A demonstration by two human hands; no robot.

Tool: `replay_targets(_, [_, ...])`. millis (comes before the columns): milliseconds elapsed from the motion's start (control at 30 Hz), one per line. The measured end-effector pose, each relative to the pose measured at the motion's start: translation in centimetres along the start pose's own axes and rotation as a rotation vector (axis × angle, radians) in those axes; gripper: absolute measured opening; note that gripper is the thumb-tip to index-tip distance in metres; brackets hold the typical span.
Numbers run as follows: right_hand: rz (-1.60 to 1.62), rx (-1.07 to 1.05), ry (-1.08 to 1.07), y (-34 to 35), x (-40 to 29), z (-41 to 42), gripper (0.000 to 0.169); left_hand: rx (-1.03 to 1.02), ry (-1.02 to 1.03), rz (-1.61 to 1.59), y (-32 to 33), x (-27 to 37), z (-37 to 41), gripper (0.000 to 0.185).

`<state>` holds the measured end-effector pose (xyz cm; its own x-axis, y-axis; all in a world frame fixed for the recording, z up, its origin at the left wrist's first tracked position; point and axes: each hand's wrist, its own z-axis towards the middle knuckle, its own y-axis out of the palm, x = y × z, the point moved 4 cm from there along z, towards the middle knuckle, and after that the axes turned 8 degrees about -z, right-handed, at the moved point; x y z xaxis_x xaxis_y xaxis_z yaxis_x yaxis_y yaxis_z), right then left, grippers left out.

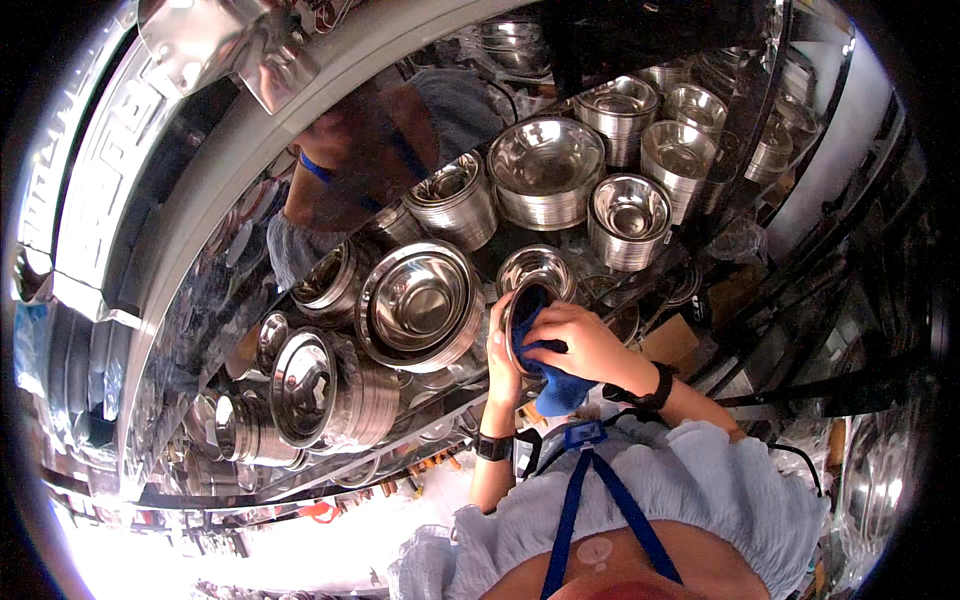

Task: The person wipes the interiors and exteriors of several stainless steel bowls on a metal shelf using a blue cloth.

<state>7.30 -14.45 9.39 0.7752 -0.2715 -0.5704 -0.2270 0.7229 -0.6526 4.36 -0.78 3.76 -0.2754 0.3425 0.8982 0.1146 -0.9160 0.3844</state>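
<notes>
My left hand [502, 341] holds a small metal bowl [516, 306] by its side, tilted so that its opening faces right. A blue cloth [564, 391] is bunched inside the bowl and hangs below its rim. My right hand [589, 346] grips the cloth, its fingers reaching into the bowl. Just behind the held bowl, a shiny steel bowl [537, 264] sits on the dark glossy shelf. To the left of my left hand stands a wide stack of nested steel bowls [421, 306]. The held bowl's underside is hidden.
Several more steel bowl stacks fill the shelf, including a large one [547, 161] and a small one [630, 217] behind my hands. Another stack [337, 390] lies tipped on its side at left. A dark reflective panel [367, 142] rises behind. Cardboard [670, 339] is at right.
</notes>
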Motion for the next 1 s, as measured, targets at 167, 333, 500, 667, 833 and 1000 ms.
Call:
replay_targets(167, [-0.367,0.221,0.098,-0.8,0.7,-0.3,0.017,0.000,-0.027,0.006,0.3,-0.1,-0.4,0.073])
replay_targets(333, [-0.301,0.283,0.089,-0.7,0.5,0.1,0.014,0.007,-0.113,-0.133,-0.4,-1.0,-0.7,0.076])
replay_targets(500, [-0.056,0.396,0.157,-2.4,0.0,0.3,0.014,0.038,-0.168,-0.101,-2.1,-1.0,-1.4,0.074])
replay_targets(667, [0.171,0.565,0.186,-4.3,-0.1,0.5,0.012,-0.005,-0.320,-0.264,-2.8,-1.2,-2.6,0.071])
replay_targets(833, [0.256,0.395,0.072,-2.7,-3.2,0.8,0.020,0.152,-0.584,-0.210,-0.7,0.4,-3.5,0.072])
replay_targets(1000, [0.191,-0.025,-0.245,0.8,-5.6,0.7,0.063,0.136,-0.505,-0.126,-2.7,-0.8,-5.6,0.075])
